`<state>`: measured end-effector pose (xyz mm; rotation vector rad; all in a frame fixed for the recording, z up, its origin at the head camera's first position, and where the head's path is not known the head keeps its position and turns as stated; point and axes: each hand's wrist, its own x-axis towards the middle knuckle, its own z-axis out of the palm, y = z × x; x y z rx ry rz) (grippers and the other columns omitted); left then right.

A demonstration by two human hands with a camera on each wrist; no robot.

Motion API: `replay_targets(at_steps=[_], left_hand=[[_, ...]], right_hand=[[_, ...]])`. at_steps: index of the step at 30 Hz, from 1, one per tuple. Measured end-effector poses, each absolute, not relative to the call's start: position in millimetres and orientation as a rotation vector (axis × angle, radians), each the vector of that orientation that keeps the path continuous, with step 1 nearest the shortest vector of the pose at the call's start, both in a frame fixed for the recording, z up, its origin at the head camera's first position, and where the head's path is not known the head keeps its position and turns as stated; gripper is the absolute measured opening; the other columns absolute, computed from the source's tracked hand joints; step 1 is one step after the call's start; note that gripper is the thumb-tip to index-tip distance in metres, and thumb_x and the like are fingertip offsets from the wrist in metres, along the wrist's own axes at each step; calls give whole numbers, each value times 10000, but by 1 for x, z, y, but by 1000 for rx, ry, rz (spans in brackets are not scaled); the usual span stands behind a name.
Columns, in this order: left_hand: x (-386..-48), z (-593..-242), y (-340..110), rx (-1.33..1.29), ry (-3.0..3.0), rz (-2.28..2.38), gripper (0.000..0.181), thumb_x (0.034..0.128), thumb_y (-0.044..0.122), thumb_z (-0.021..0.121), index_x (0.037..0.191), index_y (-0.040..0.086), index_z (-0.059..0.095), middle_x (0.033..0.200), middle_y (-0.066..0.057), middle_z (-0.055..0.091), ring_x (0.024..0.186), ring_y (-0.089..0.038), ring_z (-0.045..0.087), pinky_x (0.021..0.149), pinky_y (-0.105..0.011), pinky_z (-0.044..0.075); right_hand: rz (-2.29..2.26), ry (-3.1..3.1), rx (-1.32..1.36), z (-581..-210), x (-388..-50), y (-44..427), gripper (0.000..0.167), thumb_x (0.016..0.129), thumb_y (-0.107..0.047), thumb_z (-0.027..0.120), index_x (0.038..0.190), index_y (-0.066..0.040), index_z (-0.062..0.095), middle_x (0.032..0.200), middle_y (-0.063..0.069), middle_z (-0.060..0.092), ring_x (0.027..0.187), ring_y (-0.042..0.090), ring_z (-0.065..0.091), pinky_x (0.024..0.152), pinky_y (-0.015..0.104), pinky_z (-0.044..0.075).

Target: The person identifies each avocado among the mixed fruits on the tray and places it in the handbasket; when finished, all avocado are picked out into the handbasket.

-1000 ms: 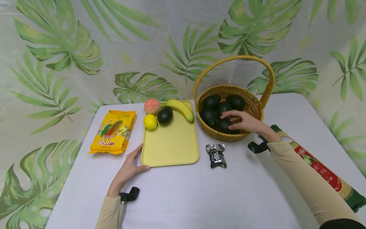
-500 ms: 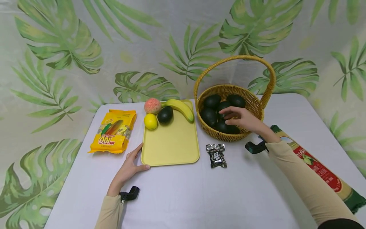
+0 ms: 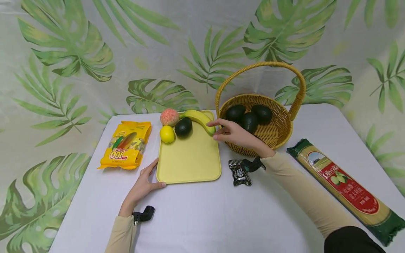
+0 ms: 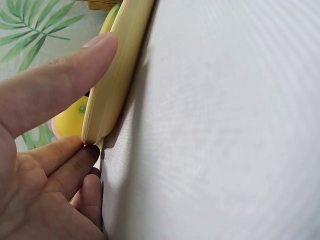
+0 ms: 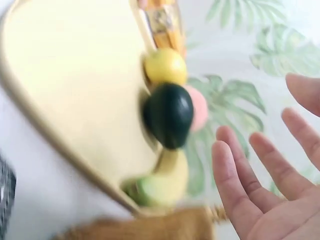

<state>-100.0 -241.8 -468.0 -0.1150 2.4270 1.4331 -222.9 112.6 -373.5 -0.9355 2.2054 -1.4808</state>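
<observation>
My left hand rests at the near left corner of a yellow tray, thumb along its front edge and fingers against its left side, as the left wrist view also shows. On the tray lie a banana, a dark avocado, a yellow lemon and a pinkish peach. My right hand hovers between the tray and a wicker basket. Its fingers look spread and hold nothing in the right wrist view. Dark avocados sit in the basket, partly hidden by this hand.
A yellow candy bag lies left of the tray. A small black-and-silver packet sits in front of the basket, partly covered by the right wrist camera. To the right lies a long pasta pack. The basket's tall handle arches upward.
My right hand has moved left from above the avocados in the basket toward the tray's right edge, carrying nothing. The left hand has stayed at the tray corner.
</observation>
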Motion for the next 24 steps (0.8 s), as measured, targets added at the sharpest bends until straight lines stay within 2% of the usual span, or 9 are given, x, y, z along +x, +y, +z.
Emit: replay_targets(at_steps=[6,11,15,19,22,24], left_hand=[[-100,-467,-241,-114,2434,1427,997,782,272,804,1548,182,172,1534,-196,117,1375,-390,185,1101,-601,105],[-99,-467,-241,-119,2429,1434,994,779,263,807,1547,187,180,1539,-180,117,1377,-376,186,1107,-586,114],[-100,-468,-241,-123,2426,1435,998,776,267,809,1546,189,180,1540,-176,117,1380,-370,185,1110,-580,112],[-101,-469,-242,-132,2429,1425,1003,772,282,811,1547,197,180,1542,-173,114,1382,-369,184,1109,-584,111],[-101,-469,-242,-136,2430,1419,1006,769,289,813,1546,199,181,1545,-171,111,1383,-369,183,1109,-584,113],[-101,-469,-242,-136,2428,1419,1005,769,285,813,1546,200,182,1545,-171,111,1383,-369,183,1108,-585,112]], right_hand=[[-1503,2173,-900,-387,-230,71,535,938,-146,623,1426,-62,420,1445,120,401,1035,275,597,881,384,486],[-1517,2174,-821,-397,-243,44,585,938,-167,627,1463,-121,373,1495,99,317,1047,295,591,875,371,489],[-1535,2189,-785,-400,-251,27,613,934,-139,629,1478,-110,347,1511,109,279,1190,328,504,899,395,483],[-1485,2284,-789,-405,-260,16,615,931,-146,635,1473,-79,352,1510,126,279,1371,290,277,1047,445,352],[-1421,2358,-778,-409,-266,9,622,928,-183,645,1472,-85,360,1509,117,289,1387,261,236,1109,445,242],[-1388,2381,-763,-413,-270,6,636,927,-202,648,1478,-89,352,1514,116,280,1388,255,232,1118,435,220]])
